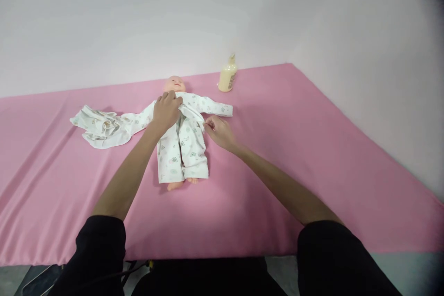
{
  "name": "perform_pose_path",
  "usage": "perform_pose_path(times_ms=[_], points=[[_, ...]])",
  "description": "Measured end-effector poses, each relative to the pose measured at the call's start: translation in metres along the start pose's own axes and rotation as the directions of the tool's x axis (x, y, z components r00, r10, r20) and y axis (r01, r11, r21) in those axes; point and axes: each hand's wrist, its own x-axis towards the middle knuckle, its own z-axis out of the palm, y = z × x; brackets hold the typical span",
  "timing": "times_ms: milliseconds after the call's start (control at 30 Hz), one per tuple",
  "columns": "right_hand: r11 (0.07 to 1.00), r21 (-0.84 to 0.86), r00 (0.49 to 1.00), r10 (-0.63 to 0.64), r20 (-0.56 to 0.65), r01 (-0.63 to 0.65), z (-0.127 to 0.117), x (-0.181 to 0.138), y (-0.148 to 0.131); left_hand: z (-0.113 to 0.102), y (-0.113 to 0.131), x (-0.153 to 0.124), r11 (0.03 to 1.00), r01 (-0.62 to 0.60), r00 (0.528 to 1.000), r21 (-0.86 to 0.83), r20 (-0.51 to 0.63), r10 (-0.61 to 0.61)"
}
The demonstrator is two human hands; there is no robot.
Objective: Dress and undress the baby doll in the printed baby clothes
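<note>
A baby doll (174,84) lies on its back on a pink sheet (277,157), head toward the wall, feet toward me. It wears a white printed romper (182,145). My left hand (166,110) rests on the doll's chest and grips the romper's front there. At the doll's side, by the waist, my right hand (218,130) pinches the edge of the romper. One sleeve of the romper (217,108) lies spread out to the right.
A second white printed garment (99,127) lies crumpled to the left of the doll. A cream-coloured bottle (228,76) stands upright behind the doll near the wall. The pink sheet's front edge runs close to my body.
</note>
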Motion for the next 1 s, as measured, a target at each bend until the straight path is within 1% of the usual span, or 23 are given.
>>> perform_pose_path(times_ms=[67,100,133,167,200,233,300,433,533,600,667,700,800,867,933,1000], points=[[0.995,-0.074,0.993,-0.078,-0.090,0.072,0.002,-0.008,-0.012,0.001,-0.005,0.008,0.999,-0.027,1.000,-0.044,-0.001,0.027],[0.987,-0.101,0.985,-0.133,-0.109,0.122,0.005,-0.011,-0.020,0.001,-0.005,0.010,0.997,-0.030,0.999,-0.074,-0.023,0.028],[0.977,-0.109,0.977,-0.194,-0.087,0.184,0.009,-0.015,-0.028,0.002,-0.004,0.012,0.994,-0.034,0.998,-0.106,-0.051,0.029],[0.964,-0.098,0.967,-0.251,-0.037,0.246,0.014,-0.016,-0.036,0.002,-0.003,0.013,0.989,-0.043,0.996,-0.141,-0.078,0.032],[0.954,-0.077,0.957,-0.291,0.005,0.290,0.020,-0.017,-0.044,0.002,-0.001,0.013,0.983,-0.055,0.994,-0.174,-0.098,0.038],[0.949,-0.064,0.952,-0.306,0.027,0.308,0.027,-0.015,-0.050,0.002,0.001,0.013,0.977,-0.068,0.992,-0.203,-0.113,0.046],[0.954,-0.093,0.959,-0.282,0.042,0.284,0.041,-0.006,-0.060,0.000,0.004,0.012,0.968,-0.098,0.987,-0.231,-0.144,0.066],[0.958,-0.248,0.987,-0.156,-0.028,0.144,0.059,0.020,-0.066,-0.004,0.004,0.006,0.969,-0.173,0.971,-0.177,-0.194,0.138],[0.944,-0.325,0.996,-0.070,-0.053,0.049,0.064,0.036,-0.067,-0.007,0.001,-0.001,0.969,-0.202,0.969,-0.144,-0.172,0.176],[0.943,-0.332,0.999,-0.013,-0.030,0.002,0.067,0.043,-0.067,-0.007,-0.001,-0.006,0.971,-0.195,0.975,-0.137,-0.137,0.176],[0.952,-0.306,0.999,0.034,0.013,-0.029,0.069,0.047,-0.064,-0.006,-0.003,-0.012,0.977,-0.167,0.983,-0.129,-0.098,0.155],[0.959,-0.283,0.999,0.038,0.024,-0.030,0.069,0.050,-0.061,-0.006,-0.003,-0.015,0.983,-0.140,0.988,-0.119,-0.082,0.131],[0.982,-0.187,1.000,-0.026,-0.003,0.025,0.068,0.056,-0.049,-0.001,-0.007,-0.025,0.999,-0.012,0.999,-0.045,-0.034,0.010],[0.991,-0.123,0.999,-0.049,-0.017,0.047,0.065,0.060,-0.044,0.003,-0.010,-0.030,0.998,0.067,0.998,0.007,-0.001,-0.067],[0.995,-0.099,1.000,-0.019,-0.020,0.017,0.063,0.063,-0.041,0.007,-0.012,-0.033,0.994,0.102,0.994,0.029,0.027,-0.102],[0.992,-0.119,0.999,0.037,-0.037,-0.041,0.064,0.066,-0.041,0.009,-0.015,-0.035,0.994,0.105,0.993,0.027,0.047,-0.106]])
